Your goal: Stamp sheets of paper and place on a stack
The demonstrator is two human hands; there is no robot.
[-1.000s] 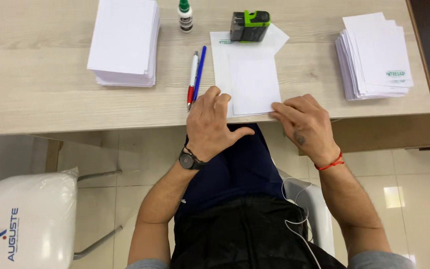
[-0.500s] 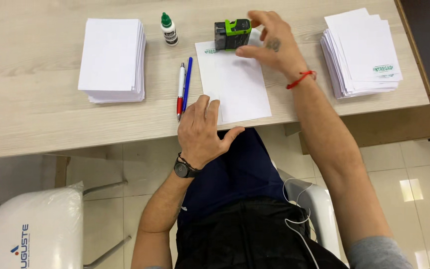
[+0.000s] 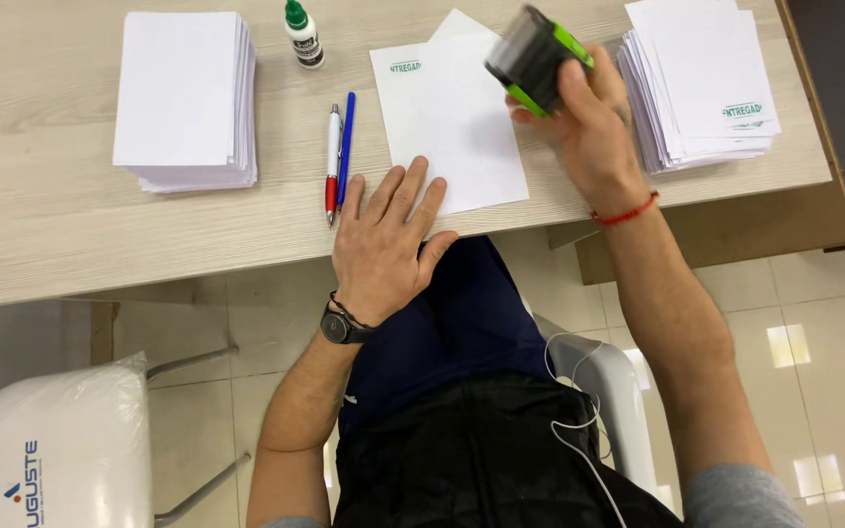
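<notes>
While the left hand [image 3: 383, 244] lies flat and released on the near left corner of a white sheet [image 3: 452, 127], fingers spread, apparently to pin the paper against sliding, the right hand [image 3: 589, 127] is raised above the desk [image 3: 51, 225] and grasps a black and green self-inking stamp [image 3: 537, 59]. The stamp is held clear of the surface, over the gap between the sheet and the right-hand pile, and is tilted; motion blur prevents a firm reading of its face or exact attitude.

The sheet already carries a green imprint near its top left corner. A second sheet lies partly beneath it, one corner showing at the top.

To the right, touching the edge of the gripping hand in this view, sits a loosely fanned stack of stamped sheets [image 3: 706, 88], each with a green mark showing. At the far left stands a squared stack of blank paper [image 3: 183, 98], well apart from the work, within the left arm's reach.

Two pens, one white and red [image 3: 333, 161] and one blue [image 3: 346, 147], lie side by side just left of the sheet. A small green-capped ink bottle [image 3: 302, 34] stands upright behind them.
</notes>
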